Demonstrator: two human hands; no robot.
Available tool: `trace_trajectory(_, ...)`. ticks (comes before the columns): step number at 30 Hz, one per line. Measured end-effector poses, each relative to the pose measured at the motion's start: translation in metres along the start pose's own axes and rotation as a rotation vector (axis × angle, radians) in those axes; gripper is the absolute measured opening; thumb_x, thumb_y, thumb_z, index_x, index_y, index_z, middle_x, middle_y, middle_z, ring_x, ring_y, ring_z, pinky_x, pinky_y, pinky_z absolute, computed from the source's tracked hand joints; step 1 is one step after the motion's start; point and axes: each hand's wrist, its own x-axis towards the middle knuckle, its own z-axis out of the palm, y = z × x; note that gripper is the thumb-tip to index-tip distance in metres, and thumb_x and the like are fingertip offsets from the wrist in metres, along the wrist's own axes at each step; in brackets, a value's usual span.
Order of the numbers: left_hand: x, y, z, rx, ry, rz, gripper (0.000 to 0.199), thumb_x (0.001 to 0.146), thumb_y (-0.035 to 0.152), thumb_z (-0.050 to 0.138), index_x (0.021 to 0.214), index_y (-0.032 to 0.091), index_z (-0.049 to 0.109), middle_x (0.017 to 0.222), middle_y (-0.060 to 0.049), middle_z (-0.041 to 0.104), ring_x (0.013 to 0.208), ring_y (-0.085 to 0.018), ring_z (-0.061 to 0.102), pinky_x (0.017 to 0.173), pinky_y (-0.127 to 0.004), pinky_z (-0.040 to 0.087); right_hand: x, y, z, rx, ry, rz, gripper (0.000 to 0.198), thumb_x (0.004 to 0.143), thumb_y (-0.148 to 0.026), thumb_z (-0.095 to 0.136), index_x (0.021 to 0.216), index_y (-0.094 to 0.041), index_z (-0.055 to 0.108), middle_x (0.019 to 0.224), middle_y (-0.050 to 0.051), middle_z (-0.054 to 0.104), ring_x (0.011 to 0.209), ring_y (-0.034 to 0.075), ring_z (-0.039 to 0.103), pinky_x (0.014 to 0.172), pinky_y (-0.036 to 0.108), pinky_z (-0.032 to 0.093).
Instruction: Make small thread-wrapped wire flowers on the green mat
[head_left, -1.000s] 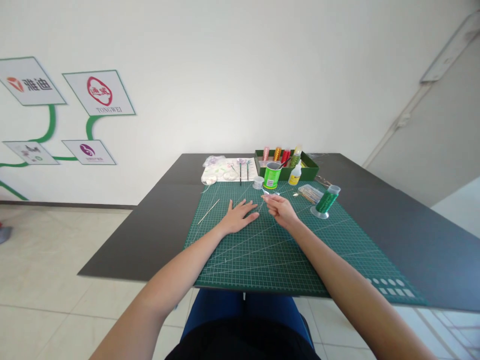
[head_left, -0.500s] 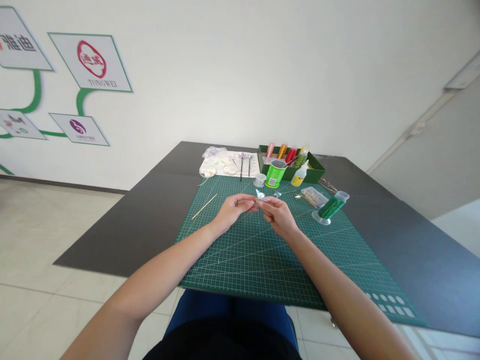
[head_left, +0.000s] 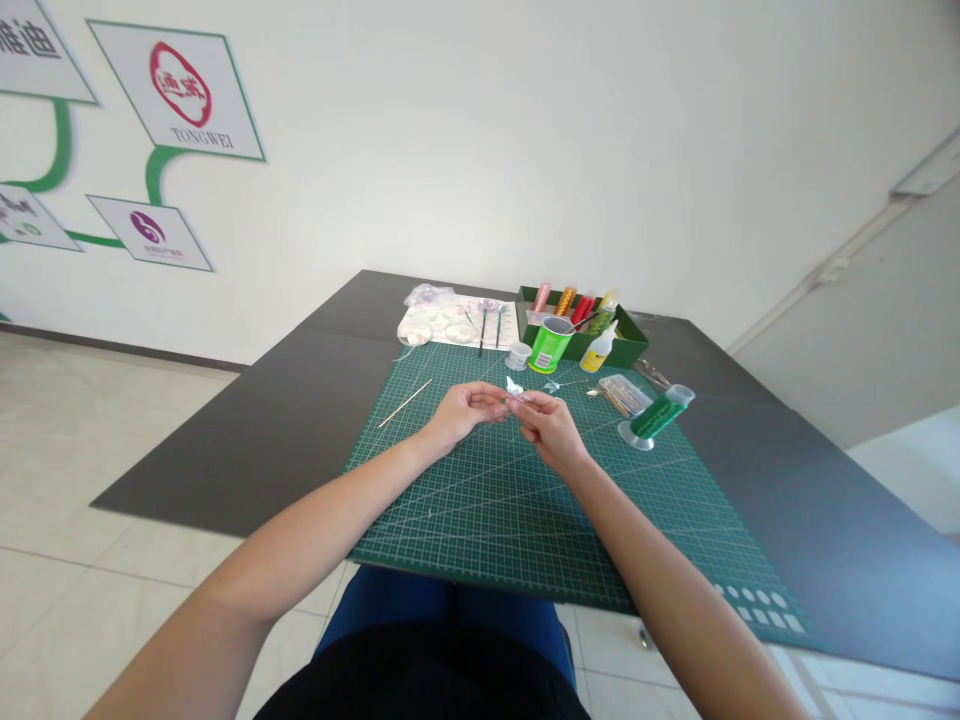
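My left hand (head_left: 463, 412) and my right hand (head_left: 551, 428) meet above the green cutting mat (head_left: 495, 510). Thumb and fingers are pinched together on both, around something small and thin that they mostly hide. A pale blue-white petal-like piece (head_left: 514, 386) shows just beyond the fingertips; whether it is joined to what I pinch, I cannot tell. Behind my right hand lies another small bluish petal-like piece (head_left: 552, 386) on a thin stem. To the left of my left hand, a thin wooden stick (head_left: 405, 404) rests on the mat.
Behind my hands stand a small white tub (head_left: 518, 356), a green can (head_left: 550, 346) and a glue bottle (head_left: 598, 350). A dark green box (head_left: 628, 346) holds colored spools. On the right are a clear case (head_left: 626, 396) and a green wire spool (head_left: 657, 418). Brushes (head_left: 483, 330) lie on a white sheet (head_left: 442, 318).
My hands have shifted slightly left, and the fingertips still meet. The pale petal-like piece shows a little more clearly beyond them. The whole view has tilted slightly.
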Motion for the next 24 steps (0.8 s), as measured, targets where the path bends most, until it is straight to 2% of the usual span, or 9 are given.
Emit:
trace_trajectory(3, 0.002, 0.001, -0.003, -0.007, 0.034, 0.001, 0.030, 0.065, 0.020, 0.084, 0.091, 0.012, 0.072, 0.076, -0.003, 0.072, 0.070, -0.013, 0.066, 0.076, -0.030, 0.054, 0.000, 0.000, -0.002, -0.012, -0.014, 0.001, 0.034, 0.060, -0.037, 0.087, 0.083, -0.017, 0.072, 0.052, -0.008, 0.043, 0.044, 0.003, 0.019, 0.038, 0.021, 0.012)
trace_trajectory(6, 0.005, 0.002, -0.006, -0.008, 0.057, 0.012, 0.031, 0.064, 0.020, 0.085, 0.091, 0.011, 0.073, 0.073, -0.003, 0.072, 0.069, -0.013, 0.066, 0.075, -0.030, 0.054, 0.001, -0.001, -0.006, -0.022, -0.021, 0.000, 0.033, 0.064, -0.039, 0.086, 0.084, -0.017, 0.073, 0.050, -0.010, 0.035, 0.045, 0.004, 0.017, 0.039, 0.021, 0.012)
trace_trajectory(12, 0.008, 0.004, -0.010, 0.020, 0.098, 0.022, 0.029, 0.064, 0.023, 0.084, 0.088, 0.011, 0.073, 0.087, -0.008, 0.075, 0.075, -0.014, 0.066, 0.077, -0.032, 0.054, 0.004, -0.003, -0.016, -0.106, -0.088, 0.023, 0.033, 0.071, -0.044, 0.081, 0.084, -0.015, 0.073, 0.050, -0.011, 0.025, 0.045, 0.005, 0.015, 0.041, 0.022, 0.011)
trace_trajectory(16, 0.009, 0.004, -0.013, 0.061, 0.131, 0.014, 0.026, 0.066, 0.023, 0.081, 0.088, 0.011, 0.073, 0.080, -0.006, 0.073, 0.070, -0.013, 0.065, 0.073, -0.030, 0.053, 0.003, -0.007, -0.019, -0.171, -0.125, 0.032, 0.035, 0.073, -0.046, 0.078, 0.088, -0.015, 0.073, 0.050, -0.011, 0.024, 0.045, 0.005, 0.015, 0.041, 0.022, 0.012)
trace_trajectory(19, 0.009, 0.004, -0.015, 0.164, 0.151, 0.035, 0.021, 0.070, 0.021, 0.077, 0.088, 0.012, 0.072, 0.073, -0.005, 0.071, 0.065, -0.012, 0.062, 0.070, -0.028, 0.051, 0.003, -0.010, -0.020, -0.222, -0.158, 0.033, 0.037, 0.074, -0.048, 0.077, 0.088, -0.014, 0.073, 0.050, -0.011, 0.023, 0.044, 0.005, 0.016, 0.041, 0.022, 0.013)
trace_trajectory(24, 0.010, 0.006, -0.018, 0.498, 0.189, 0.125, 0.012, 0.075, 0.017, 0.070, 0.086, 0.013, 0.073, 0.062, -0.001, 0.066, 0.060, -0.013, 0.059, 0.065, -0.027, 0.049, 0.002, -0.012, -0.021, -0.301, -0.202, 0.014, 0.037, 0.077, -0.050, 0.074, 0.088, -0.014, 0.074, 0.050, -0.010, 0.029, 0.043, 0.005, 0.019, 0.040, 0.022, 0.014)
